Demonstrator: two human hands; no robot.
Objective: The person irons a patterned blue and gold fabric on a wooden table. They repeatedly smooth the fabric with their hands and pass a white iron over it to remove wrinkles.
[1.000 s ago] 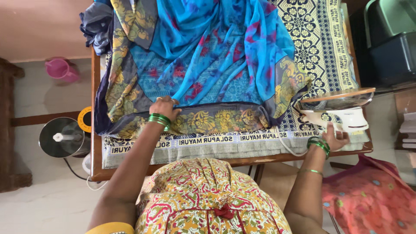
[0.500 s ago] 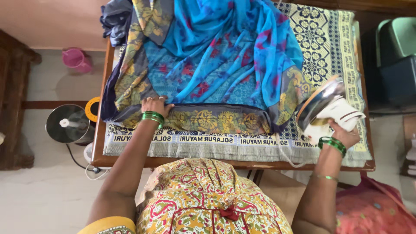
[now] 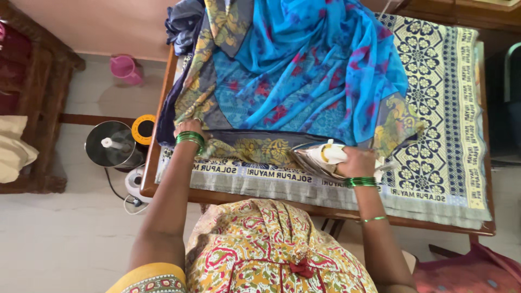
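I had my right hand (image 3: 355, 161) closed around the iron (image 3: 320, 157) on the sari's (image 3: 304, 70) border while my left hand (image 3: 188, 127) pressed the cloth flat on the counter (image 3: 163, 184), calling for a steady sideways pass.

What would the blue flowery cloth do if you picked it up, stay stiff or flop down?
The blue sari cloth would probably flop: it already lies in soft folds and hangs over the table's far edge. It looks thin and light. It may slide easily, which could be why the left hand presses its border while the right hand holds the iron.
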